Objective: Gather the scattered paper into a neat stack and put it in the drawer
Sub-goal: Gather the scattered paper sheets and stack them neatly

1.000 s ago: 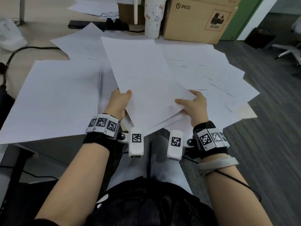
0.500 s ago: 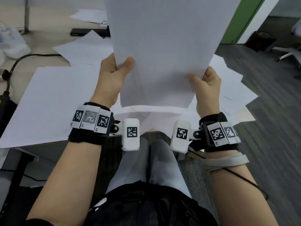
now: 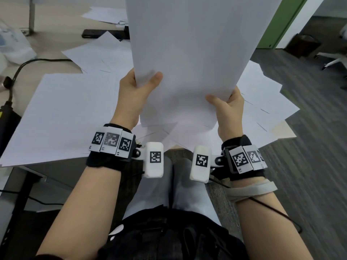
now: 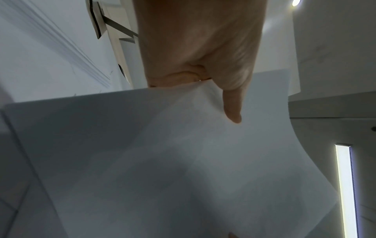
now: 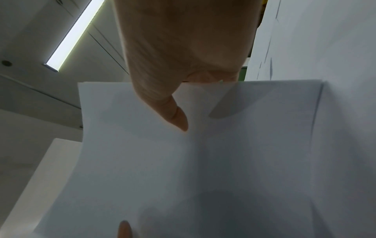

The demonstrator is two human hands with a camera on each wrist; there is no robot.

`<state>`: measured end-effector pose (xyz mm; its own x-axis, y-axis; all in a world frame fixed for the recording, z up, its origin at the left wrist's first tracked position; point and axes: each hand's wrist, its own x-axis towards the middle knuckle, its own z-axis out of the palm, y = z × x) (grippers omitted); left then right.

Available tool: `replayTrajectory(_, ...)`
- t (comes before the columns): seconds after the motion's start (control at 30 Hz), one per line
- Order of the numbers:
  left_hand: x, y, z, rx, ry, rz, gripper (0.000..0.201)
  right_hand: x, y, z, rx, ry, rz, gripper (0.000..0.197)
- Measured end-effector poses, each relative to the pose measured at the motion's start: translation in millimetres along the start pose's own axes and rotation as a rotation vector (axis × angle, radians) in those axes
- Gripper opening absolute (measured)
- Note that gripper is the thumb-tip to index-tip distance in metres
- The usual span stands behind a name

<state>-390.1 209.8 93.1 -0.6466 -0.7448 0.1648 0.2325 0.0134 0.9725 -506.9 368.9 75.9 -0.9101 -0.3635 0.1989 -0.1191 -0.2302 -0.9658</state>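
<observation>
I hold a bundle of white paper (image 3: 189, 53) upright above the desk, its bottom edge just over the scattered sheets (image 3: 266, 102). My left hand (image 3: 139, 85) pinches the bundle's left edge, thumb on the near face. My right hand (image 3: 225, 104) pinches the right edge lower down. The left wrist view shows the thumb across the paper (image 4: 183, 161); the right wrist view shows the same on the other side of the paper (image 5: 203, 161). A large neat pile of sheets (image 3: 62, 117) lies at the left. No drawer is in view.
A wooden desk (image 3: 56, 19) carries more loose sheets (image 3: 105, 14) at the back, a black device (image 3: 101, 33) and a black cable (image 3: 22, 68). Grey carpet (image 3: 309, 166) lies to the right, with a green door frame (image 3: 277, 21). My lap is below the desk edge.
Both hands lifted the gathered sheets off the desk and tipped them upright; over the last half second the bundle shifted only slightly.
</observation>
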Motion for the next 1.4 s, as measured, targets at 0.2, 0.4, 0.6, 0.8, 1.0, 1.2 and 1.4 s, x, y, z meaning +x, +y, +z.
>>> replayTrajectory(0.2, -1.6, -9.9, -10.3, 0.079, -0.096, -0.138, 0.025, -2.2, 18.2, -6.4, -0.053, -0.039, 0.113, 0.039)
replayTrajectory(0.4, 0.1, -16.3, -9.2, 0.139, 0.09, -0.12, 0.003, -3.0, 23.9, -7.6, -0.152, -0.03, 0.16, 0.046)
replayTrajectory(0.6, 3.6, -3.1, -29.4, 0.039, 0.377, -0.002, 0.018, -9.6, 35.0, 0.3, -0.626, -0.246, 0.305, 0.076)
replayTrajectory(0.8, 3.7, -6.9, -50.8, 0.032, 0.487, 0.033, 0.015, -20.8, 44.8, 39.0, -1.097, -0.441, 0.292, 0.092)
replayTrajectory(1.0, -0.6, -10.1, -68.9, 0.05, 0.561, 0.007, 0.012, -22.0, 49.2, 57.6, -1.174, -0.46, 0.264, 0.088)
replayTrajectory(1.2, -3.9, -10.6, -77.1, 0.051, 0.587, -0.022, 0.014, -23.7, 42.3, 64.0, -1.138, -0.451, 0.184, 0.07)
replayTrajectory(1.4, -6.7, -11.9, -78.0, 0.042, 0.573, -0.035, 0.004, -24.8, 41.6, 68.7, -1.14, -0.476, 0.224, 0.073)
